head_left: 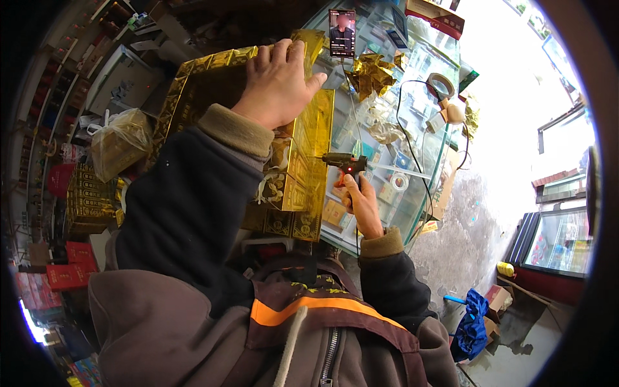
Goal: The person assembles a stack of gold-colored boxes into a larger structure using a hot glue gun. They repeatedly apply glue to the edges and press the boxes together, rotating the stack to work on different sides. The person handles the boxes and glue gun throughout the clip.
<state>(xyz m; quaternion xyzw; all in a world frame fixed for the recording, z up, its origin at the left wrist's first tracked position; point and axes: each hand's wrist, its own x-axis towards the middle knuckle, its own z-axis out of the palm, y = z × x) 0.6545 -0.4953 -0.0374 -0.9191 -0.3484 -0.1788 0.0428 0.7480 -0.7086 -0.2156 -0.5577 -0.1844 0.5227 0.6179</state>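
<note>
A large gold foil-paper structure point(302, 187) with box-like sides and printed edges stands in front of me, partly over a glass counter. My left hand point(277, 84) lies on its top, fingers stretched out and thumb apart. In my right hand point(363, 205) is a dark glue gun point(340, 160) with a red light and an orange trigger. Its nozzle points left at the gold side panel, close to the surface; whether it touches I cannot tell. Crumpled gold foil point(371, 74) lies on the counter beyond the gun.
The glass counter point(422, 55) carries a propped phone point(342, 33), a tape roll point(440, 85) and a looping black cord point(401, 116). At left are a bagged box point(120, 143), a gold carton point(90, 201) and red packets point(71, 274). A blue umbrella point(471, 326) stands at lower right.
</note>
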